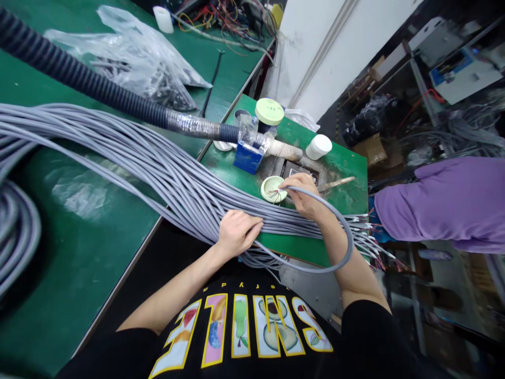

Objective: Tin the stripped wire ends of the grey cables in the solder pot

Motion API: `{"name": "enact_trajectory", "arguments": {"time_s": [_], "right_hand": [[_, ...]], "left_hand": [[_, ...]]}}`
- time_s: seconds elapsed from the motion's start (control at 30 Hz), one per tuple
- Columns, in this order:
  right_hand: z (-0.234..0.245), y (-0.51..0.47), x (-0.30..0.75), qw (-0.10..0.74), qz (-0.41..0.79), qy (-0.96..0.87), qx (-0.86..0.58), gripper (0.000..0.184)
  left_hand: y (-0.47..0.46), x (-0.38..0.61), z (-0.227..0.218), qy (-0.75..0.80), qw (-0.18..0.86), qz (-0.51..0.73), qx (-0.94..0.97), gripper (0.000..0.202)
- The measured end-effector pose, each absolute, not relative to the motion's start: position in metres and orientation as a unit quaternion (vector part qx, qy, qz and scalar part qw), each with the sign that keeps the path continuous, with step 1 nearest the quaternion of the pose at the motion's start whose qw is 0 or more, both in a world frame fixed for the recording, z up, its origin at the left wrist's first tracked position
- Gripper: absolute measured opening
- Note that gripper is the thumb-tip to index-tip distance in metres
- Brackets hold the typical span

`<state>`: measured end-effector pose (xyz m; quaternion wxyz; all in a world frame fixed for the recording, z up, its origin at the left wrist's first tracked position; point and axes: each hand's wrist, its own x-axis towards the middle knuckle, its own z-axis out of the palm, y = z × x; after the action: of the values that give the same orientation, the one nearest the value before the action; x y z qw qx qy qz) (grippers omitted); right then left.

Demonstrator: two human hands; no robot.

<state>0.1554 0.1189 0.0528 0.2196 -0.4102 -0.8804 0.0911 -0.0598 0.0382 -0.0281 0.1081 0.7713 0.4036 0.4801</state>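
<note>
My right hand (303, 196) pinches a grey cable (347, 237) near its end, where thin stripped wires fan out. Those wire tips are over or inside a shallow cream-coloured dish (269, 184); whether they touch its contents I cannot tell. From that hand the cable loops round past my forearm and back towards the bundle. My left hand (238, 231) is closed over the near side of a thick bundle of grey cables (189, 173), its fingertips partly hidden. At the bundle's right end, several stripped cable ends (374, 245) show white and red wires.
Behind the dish stand a soldering pot (300, 171), a blue box (248, 158) and a white jar (319, 147). A black corrugated hose (118, 95) crosses above the green table (98, 252). A plastic bag (145, 63) lies further back. A person in purple (442, 205) is at right.
</note>
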Motion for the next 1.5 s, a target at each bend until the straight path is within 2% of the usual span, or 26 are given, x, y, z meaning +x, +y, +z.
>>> {"name": "enact_trajectory", "arguments": {"time_s": [0.2, 0.4, 0.5, 0.83, 1.27, 1.5], "right_hand": [[0.05, 0.121, 0.156, 0.21, 0.066, -0.888, -0.405, 0.022], [0.078, 0.122, 0.17, 0.268, 0.019, -0.862, -0.43, 0.021], [0.087, 0.131, 0.186, 0.264, -0.006, -0.839, -0.476, 0.024], [0.057, 0.168, 0.222, 0.225, -0.017, -0.835, -0.502, 0.024], [0.039, 0.176, 0.226, 0.196, -0.016, -0.844, -0.499, 0.021], [0.056, 0.15, 0.222, 0.253, -0.016, -0.824, -0.507, 0.024]], "left_hand": [[0.038, -0.059, -0.028, 0.41, 0.107, 0.473, 0.772, 0.007], [0.038, -0.06, -0.027, 0.404, 0.117, 0.478, 0.771, 0.007], [0.038, -0.061, -0.027, 0.407, 0.123, 0.475, 0.77, 0.007], [0.039, -0.061, -0.026, 0.397, 0.129, 0.486, 0.768, 0.008], [0.039, -0.061, -0.027, 0.401, 0.132, 0.48, 0.769, 0.008], [0.04, -0.061, -0.028, 0.394, 0.133, 0.488, 0.767, 0.008]]}}
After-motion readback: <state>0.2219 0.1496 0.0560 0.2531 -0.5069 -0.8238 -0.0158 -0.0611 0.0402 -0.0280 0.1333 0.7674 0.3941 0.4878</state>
